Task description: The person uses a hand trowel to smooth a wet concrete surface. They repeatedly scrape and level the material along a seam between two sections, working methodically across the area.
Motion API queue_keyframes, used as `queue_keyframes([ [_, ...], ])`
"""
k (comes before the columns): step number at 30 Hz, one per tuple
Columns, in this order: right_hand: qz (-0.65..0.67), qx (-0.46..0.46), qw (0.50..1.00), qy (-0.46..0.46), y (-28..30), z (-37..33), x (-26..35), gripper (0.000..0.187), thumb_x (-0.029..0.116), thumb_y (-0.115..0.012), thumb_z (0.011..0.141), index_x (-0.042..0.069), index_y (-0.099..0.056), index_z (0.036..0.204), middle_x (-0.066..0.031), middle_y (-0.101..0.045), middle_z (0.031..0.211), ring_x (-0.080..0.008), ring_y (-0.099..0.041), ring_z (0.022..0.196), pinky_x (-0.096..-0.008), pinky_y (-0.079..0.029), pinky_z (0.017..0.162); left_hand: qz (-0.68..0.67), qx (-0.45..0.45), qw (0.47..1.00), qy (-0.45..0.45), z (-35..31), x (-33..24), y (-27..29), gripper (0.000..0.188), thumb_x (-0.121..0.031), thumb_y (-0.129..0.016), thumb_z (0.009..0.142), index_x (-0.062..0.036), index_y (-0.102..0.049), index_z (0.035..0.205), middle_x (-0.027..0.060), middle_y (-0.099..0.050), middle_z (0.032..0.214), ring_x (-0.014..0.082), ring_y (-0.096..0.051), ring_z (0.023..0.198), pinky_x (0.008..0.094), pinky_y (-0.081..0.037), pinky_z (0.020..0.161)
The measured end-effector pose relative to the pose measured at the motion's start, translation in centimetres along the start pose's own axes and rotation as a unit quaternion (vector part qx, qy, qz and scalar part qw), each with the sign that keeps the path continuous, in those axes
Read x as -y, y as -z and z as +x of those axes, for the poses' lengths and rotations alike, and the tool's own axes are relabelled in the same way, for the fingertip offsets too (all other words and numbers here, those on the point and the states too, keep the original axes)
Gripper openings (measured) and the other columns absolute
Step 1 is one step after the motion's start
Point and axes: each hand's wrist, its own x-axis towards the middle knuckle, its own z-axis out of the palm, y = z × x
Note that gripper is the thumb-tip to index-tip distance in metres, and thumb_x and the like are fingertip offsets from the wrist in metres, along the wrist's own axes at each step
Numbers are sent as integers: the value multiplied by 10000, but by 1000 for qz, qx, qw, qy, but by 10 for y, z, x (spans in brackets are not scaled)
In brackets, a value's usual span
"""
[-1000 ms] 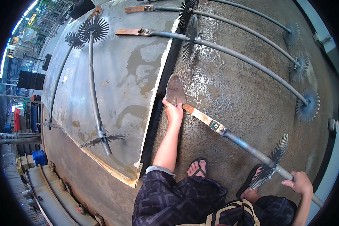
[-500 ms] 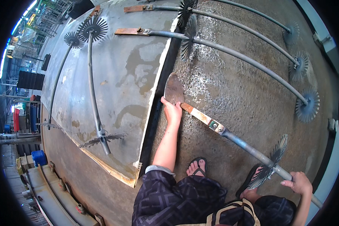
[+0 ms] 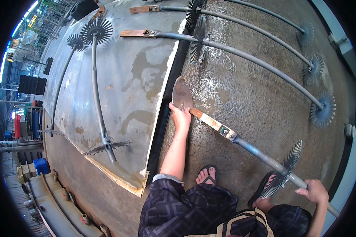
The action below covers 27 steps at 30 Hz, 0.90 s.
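My left hand grips a trowel whose rounded grey blade lies flat on the rough wet concrete slab, right beside the dark gap between two slabs. My right hand holds a long grey metal pole near its lower end. The pole runs diagonally up to a rusty flat tip that ends next to my left hand. A fan-shaped metal disc sits on the pole near my right hand. My feet in flip-flops stand on the rough slab.
Two more poles with fan discs cross the rough slab above. A smoother stained slab lies to the left, with another pole on it. Rails and a blue container are at the lower left, and a white edge runs along the right.
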Motion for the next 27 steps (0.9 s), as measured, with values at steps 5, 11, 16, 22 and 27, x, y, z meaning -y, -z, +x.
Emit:
queue_keyframes([
  [5,-8,-20,1000,18,-3,1,-3,627,604,-688,630,-9,-596,719,-216,-568,618,-409,-596,697,-443,-463,634,3,16,1000,-9,-5,-3,-4,760,-134,-672,775,32,-157,1309,319,-601,902,460,-588,891,478,-456,802],
  [11,-6,-17,1000,19,-4,0,-4,622,607,-684,632,0,-610,747,-209,-580,637,-404,-600,714,-442,-467,643,-10,13,1000,-2,-2,-4,-4,767,-128,-681,768,49,-160,1302,329,-593,929,458,-590,891,471,-457,814],
  [16,-5,-4,1000,16,1,-1,2,607,600,-682,641,12,-626,780,-201,-594,659,-395,-606,725,-438,-472,652,-34,-14,999,6,6,2,-7,768,-131,-683,767,34,-157,1302,341,-584,948,463,-589,891,476,-455,804],
  [22,-4,-1,1000,11,1,-1,4,606,599,-683,641,11,-622,775,-200,-593,655,-392,-606,717,-433,-472,649,-18,-38,999,1,-2,5,-7,744,-118,-673,773,11,-160,1297,335,-588,939,471,-584,889,494,-448,787],
  [27,-9,9,1000,2,0,2,1,612,600,-685,639,8,-621,777,-204,-591,652,-396,-604,716,-436,-471,648,-9,-22,1000,-2,2,6,-4,735,-122,-667,779,9,-159,1294,336,-592,888,474,-585,866,500,-448,775],
])
